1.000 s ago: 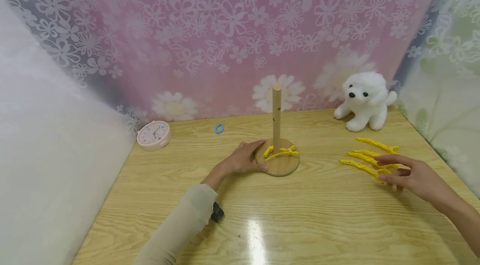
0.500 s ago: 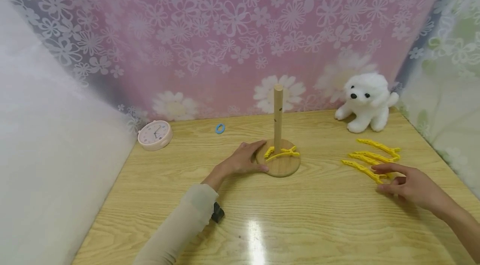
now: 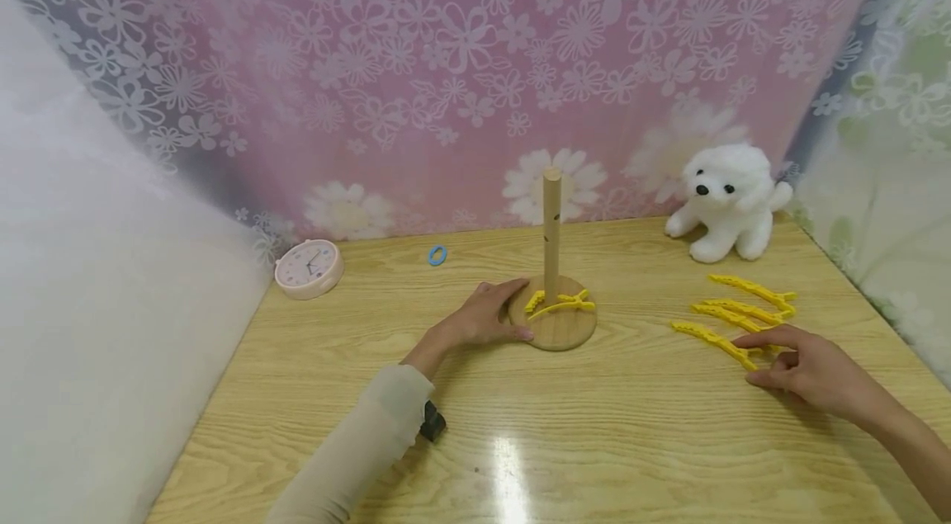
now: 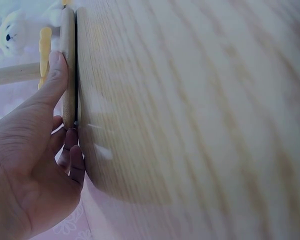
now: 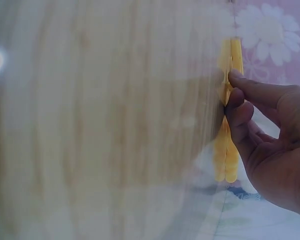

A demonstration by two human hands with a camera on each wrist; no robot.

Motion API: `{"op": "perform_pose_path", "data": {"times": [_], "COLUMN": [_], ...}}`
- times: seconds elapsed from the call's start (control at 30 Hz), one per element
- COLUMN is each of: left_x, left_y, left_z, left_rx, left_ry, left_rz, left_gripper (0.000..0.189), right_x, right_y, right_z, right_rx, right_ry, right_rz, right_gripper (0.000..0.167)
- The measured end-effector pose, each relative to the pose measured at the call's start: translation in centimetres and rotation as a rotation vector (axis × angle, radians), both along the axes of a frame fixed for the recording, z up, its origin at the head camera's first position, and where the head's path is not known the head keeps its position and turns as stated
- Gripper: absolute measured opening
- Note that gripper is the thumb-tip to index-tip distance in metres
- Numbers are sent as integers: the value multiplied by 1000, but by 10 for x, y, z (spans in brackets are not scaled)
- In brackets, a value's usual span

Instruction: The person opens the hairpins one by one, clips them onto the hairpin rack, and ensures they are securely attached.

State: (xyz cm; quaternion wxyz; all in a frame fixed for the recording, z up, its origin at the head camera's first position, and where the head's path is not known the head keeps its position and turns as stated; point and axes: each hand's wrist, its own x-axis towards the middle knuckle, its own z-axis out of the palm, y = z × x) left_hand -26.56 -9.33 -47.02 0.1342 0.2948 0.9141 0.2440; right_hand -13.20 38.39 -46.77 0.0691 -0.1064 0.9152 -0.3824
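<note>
My left hand [image 3: 486,313] holds the rim of a wooden stand's round base [image 3: 557,334], thumb on top and fingers at the side, as the left wrist view shows. From the base rises an upright wooden pole [image 3: 551,239]. A yellow alligator hair clip [image 3: 565,305] lies on the base, its two arms on either side of the pole's foot. On the right, my right hand [image 3: 817,367] pinches the tail end of the nearest yellow hair clip [image 3: 709,336] between thumb and fingers, low over the table. Its fingers cover part of that clip.
Behind the right hand lie more yellow hair clips [image 3: 750,287]. A white plush dog [image 3: 724,202] sits at the back right. A pink clock [image 3: 309,268] and a blue ring [image 3: 437,255] are at the back left. A flowered curtain [image 3: 446,95] hangs behind the table.
My right hand has moved a little left and toward me, onto the nearest clip's tail. That clip has shifted slightly left. My left hand stays on the base.
</note>
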Motion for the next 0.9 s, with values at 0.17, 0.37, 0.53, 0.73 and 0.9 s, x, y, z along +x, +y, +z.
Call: {"op": "perform_pose_path", "data": {"times": [0.17,0.37,0.53,0.73,0.9], "left_x": [1,1,1,2,1], "left_y": [0,0,-1,-2,-2], "left_z": [2,2,2,3,2], "left_rx": [-5,8,14,8,8], "left_ry": [3,-8,-20,-26,-27], "left_rz": [-2,1,-2,-2,-2], "left_gripper": [99,99,99,99,99], "right_x": [-1,0,1,-3,-5], "right_y": [-1,-4,-8,-11,-9], "right_z": [-1,1,6,10,9], "right_rx": [19,73,73,-21,-81], "right_ry": [68,40,-3,-60,-65], "right_rz": [17,14,-18,-52,-38], "right_gripper": [43,44,45,47,42]}}
